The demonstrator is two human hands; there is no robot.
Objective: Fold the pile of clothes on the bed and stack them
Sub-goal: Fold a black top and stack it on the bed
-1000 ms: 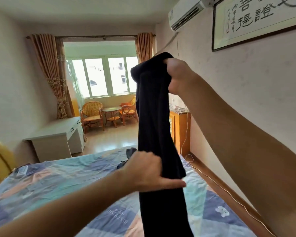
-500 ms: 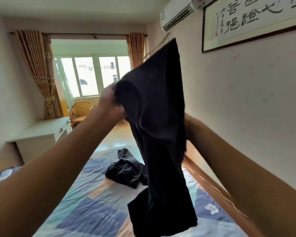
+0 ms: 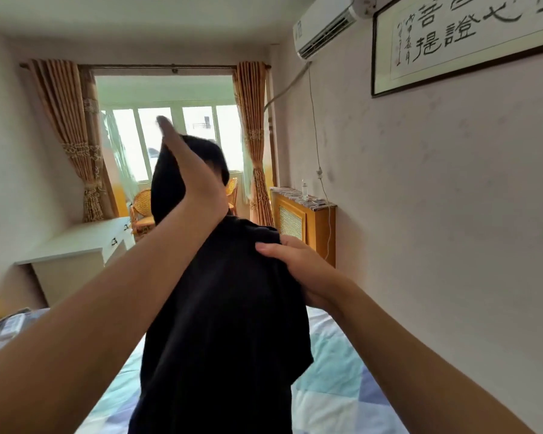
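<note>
My left hand [image 3: 195,180] has swung up from mid-garment, flat and straight-fingered under the draped black garment [image 3: 226,324], while my right hand [image 3: 298,267] has dropped and grips its edge above the bed [image 3: 336,371], so the fold is forming mid-air.

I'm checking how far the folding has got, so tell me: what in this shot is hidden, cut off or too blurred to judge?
- Head view: the black garment runs off the bottom edge, so its type and lower end are unknown.
- It also covers the middle of the bed; any pile or stack there is hidden.
- The left hand is raised against the garment, its fingertips blurred; its grip is unclear.
- The right hand pinches the cloth, its fingers hidden behind it.
</note>
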